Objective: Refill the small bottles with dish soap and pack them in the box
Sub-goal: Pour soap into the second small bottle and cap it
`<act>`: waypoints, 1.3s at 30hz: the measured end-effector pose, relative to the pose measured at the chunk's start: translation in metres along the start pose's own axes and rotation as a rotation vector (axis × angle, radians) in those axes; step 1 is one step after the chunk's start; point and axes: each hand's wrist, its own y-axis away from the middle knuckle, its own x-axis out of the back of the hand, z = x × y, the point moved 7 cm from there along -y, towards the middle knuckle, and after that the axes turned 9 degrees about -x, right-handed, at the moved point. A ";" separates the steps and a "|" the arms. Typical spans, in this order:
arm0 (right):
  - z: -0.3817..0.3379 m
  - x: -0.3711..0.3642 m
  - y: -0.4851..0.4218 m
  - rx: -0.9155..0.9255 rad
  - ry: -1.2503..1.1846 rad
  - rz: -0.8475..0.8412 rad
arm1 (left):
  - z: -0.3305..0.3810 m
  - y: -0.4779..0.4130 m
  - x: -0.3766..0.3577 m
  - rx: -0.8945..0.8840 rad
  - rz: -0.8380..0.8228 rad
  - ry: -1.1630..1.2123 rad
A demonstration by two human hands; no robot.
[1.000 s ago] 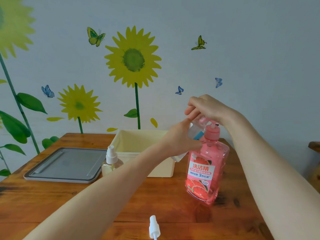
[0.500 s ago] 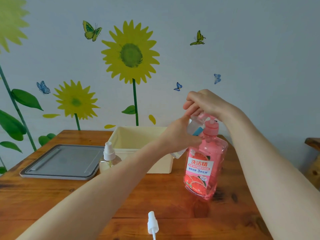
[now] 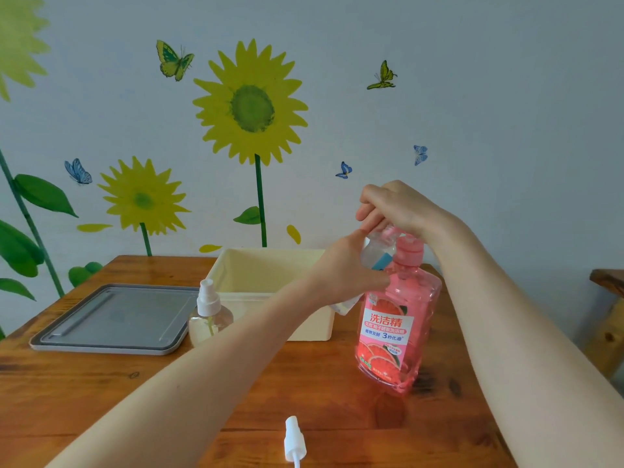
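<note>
Filling step, right of the cream box (image 3: 270,285). Left hand (image 3: 344,271) grasps a tilted small clear bottle (image 3: 378,255) under the pink soap bottle's pump (image 3: 407,246); right hand (image 3: 398,207) curls over the pump. Mouth should sit directly beneath the spout; press slowly.

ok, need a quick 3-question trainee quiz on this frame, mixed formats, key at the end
1. True or false: the loose white spray head lies on the table at its near edge, not screwed onto any bottle.
2. Which hand presses down on top of the pink dish soap bottle's pump? A) left hand B) right hand C) neither
3. Fill in: the capped small spray bottle stands between the grey tray and the cream ____.

Key
1. True.
2. B. The right hand sits over the pump; the left hand keeps a grip on a tilted clear small bottle at the spout.
3. box.
</note>
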 end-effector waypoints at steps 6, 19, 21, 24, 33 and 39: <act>0.005 -0.005 0.003 -0.003 -0.015 0.004 | -0.003 0.005 -0.006 -0.002 0.009 -0.035; 0.006 -0.005 0.003 -0.010 0.004 0.036 | -0.005 0.006 -0.006 0.004 0.026 -0.014; 0.004 -0.005 0.004 -0.019 0.012 0.023 | -0.004 0.005 -0.004 0.010 0.013 -0.031; -0.001 -0.003 0.005 -0.031 0.028 -0.011 | 0.001 0.002 0.001 0.017 0.004 -0.041; -0.001 0.000 0.001 -0.021 0.049 0.014 | 0.001 0.000 0.001 0.025 0.016 -0.043; 0.002 -0.002 0.003 -0.017 0.045 0.019 | -0.001 0.004 -0.002 0.024 0.030 -0.034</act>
